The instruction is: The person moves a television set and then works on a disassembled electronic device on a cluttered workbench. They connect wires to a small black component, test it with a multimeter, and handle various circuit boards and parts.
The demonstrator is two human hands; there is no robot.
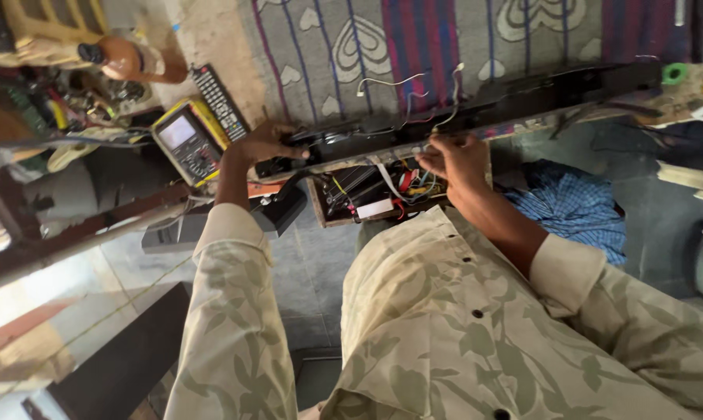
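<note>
1. Looking down from the head view, the left hand point(264, 145) clamps the near-left end of a long black bar-shaped device point(476, 109), fingers curled over its top edge and thumb underneath, so the hand is closed on the device.
2. The device's long axis runs from that left grip up and away to the right, rising slightly toward a green cap point(674, 74) at the far end; nearly its whole length lies to the right of the left hand.
3. The right hand point(456, 159) sits further along the same axis, just below the bar's lower edge, its fingertips pinched narrowly among the loose wires point(402, 183). Whether it actually holds one wire cannot be told.
4. Those wires spill from the bar's underside into an open tray of parts point(371, 198), which lies directly beneath and between the two hands.
5. The right hand is the nearer one to the wiring; the left is the nearer one to the bar's end.
6. Beyond the left grip, further left, lie a yellow multimeter point(186, 140) and a black remote control point(219, 101), both apart from either hand. A patterned cloth point(351, 47) lies behind the bar.
</note>
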